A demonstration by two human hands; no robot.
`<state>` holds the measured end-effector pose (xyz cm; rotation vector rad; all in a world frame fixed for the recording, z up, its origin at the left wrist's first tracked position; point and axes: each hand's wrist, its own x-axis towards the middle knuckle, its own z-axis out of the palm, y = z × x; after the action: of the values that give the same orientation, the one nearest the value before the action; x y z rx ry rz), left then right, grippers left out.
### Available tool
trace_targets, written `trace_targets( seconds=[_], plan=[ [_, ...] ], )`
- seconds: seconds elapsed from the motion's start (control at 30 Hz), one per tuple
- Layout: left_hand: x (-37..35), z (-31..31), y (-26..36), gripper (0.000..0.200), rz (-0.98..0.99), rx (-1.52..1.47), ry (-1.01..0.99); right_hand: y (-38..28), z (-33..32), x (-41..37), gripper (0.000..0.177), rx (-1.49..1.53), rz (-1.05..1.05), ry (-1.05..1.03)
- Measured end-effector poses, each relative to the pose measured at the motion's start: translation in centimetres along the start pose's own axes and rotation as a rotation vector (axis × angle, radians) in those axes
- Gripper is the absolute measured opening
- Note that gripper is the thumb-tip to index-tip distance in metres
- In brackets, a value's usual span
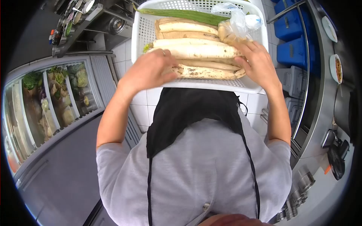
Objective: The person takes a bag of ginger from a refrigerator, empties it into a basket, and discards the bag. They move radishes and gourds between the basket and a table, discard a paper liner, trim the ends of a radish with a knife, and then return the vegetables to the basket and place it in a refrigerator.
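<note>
Several long white radishes [200, 51] lie side by side in a white perforated plastic basket [141, 35]. My left hand [152, 69] is at the left end of the radishes, its fingers curled over the large one in the middle; it is slightly blurred. Around the right end of that radish, my right hand [259, 62] has its fingers above and its thumb below. The nearest radish [207, 72] carries brown marks. Behind them are a brownish, paper-like wrapped bundle [188, 35], a long green leaf [184, 16] and a clear plastic bag [237, 22].
An open-topped refrigerated counter [56, 94] with vegetables stands on the left. Kitchen utensils [77, 17] are at the upper left. Blue bins [290, 52] sit under a steel counter [316, 94] on the right, which carries bowls [335, 69]. White tiles [141, 109] cover the floor.
</note>
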<state>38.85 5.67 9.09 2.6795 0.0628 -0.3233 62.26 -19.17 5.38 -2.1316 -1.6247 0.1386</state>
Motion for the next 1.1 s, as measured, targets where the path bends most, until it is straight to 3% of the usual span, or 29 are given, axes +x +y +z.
trace_targets(
  seconds=[0.1,0.13,0.23,0.27,0.33,0.47,0.63,0.7,0.83,0.87,1.03,1.1],
  plan=[
    [0.0,2.7,2.2,0.041,-0.140,0.211,0.013,-0.5,0.7,-0.1,0.019,-0.074,-0.119,0.089],
    [0.0,3.0,2.3,0.042,-0.145,0.198,0.029,-1.2,0.7,-0.3,0.018,-0.056,-0.118,-0.060],
    [0.2,2.9,1.2,0.042,-0.099,0.113,0.015,-3.0,2.1,-0.4,0.022,0.209,-0.065,-0.314],
    [0.3,2.8,1.0,0.043,-0.090,0.070,-0.026,-3.3,2.5,-0.4,0.031,0.230,-0.029,-0.367],
    [0.5,2.6,0.7,0.044,-0.072,-0.014,-0.105,-3.5,2.4,-0.2,0.036,0.216,-0.019,-0.385],
    [0.3,2.1,1.1,0.042,-0.103,-0.196,-0.024,-3.5,2.2,-0.2,0.044,0.238,-0.034,-0.394],
    [0.8,-3.3,0.2,0.036,-0.130,-0.594,0.045,-3.4,1.1,0.2,0.038,0.218,-0.050,-0.040],
    [1.5,-4.9,-0.4,0.036,-0.084,-0.604,0.035,-3.9,-0.7,1.0,0.036,0.167,-0.046,0.063],
    [2.9,-7.0,-0.1,0.044,-0.026,-0.257,0.109,-3.9,-2.7,1.9,0.033,0.163,0.007,0.072],
    [3.0,-6.6,-0.2,0.047,0.138,-0.186,0.208,-3.8,-2.8,2.0,0.032,0.214,0.033,0.036],
    [3.8,-6.2,-0.4,0.049,0.096,-0.043,0.232,-3.1,-2.5,2.4,0.032,0.376,0.012,-0.068],
    [4.4,-6.0,-0.2,0.049,0.086,0.050,0.238,-3.0,-1.9,2.5,0.032,0.284,0.034,-0.051]
  ],
)
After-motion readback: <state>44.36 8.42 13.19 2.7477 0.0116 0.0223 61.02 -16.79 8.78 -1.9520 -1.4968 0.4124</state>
